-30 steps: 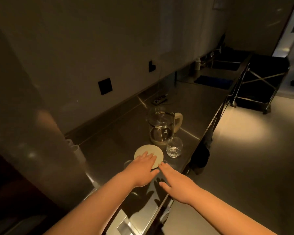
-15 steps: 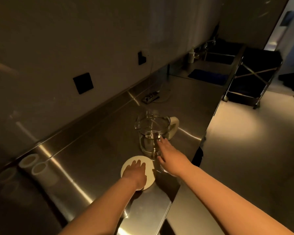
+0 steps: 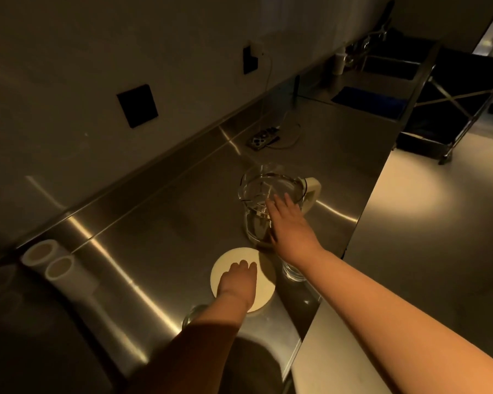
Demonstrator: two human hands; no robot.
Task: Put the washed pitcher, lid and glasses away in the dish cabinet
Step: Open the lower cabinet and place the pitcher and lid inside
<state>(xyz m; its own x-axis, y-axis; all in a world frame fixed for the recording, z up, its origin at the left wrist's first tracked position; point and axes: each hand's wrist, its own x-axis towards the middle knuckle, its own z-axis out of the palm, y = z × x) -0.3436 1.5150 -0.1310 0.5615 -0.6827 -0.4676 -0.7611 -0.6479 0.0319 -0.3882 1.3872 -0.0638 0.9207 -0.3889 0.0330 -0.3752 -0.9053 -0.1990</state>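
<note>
Left hand (image 3: 237,280), fingers straight and together, rests flat on the round cream lid (image 3: 264,285) lying on the steel surface (image 3: 143,223). Right hand (image 3: 289,223), fingers extended and relaxed, holding nothing, reaches over the near wall of the glass pitcher (image 3: 271,200), which stands upright beyond the lid with its cream handle to the right. One glass (image 3: 292,272) stands just right of the lid beneath the right forearm; another glass (image 3: 192,315) shows partly beside the left forearm. Two white cylinders (image 3: 50,258) lie at the surface's left edge.
</note>
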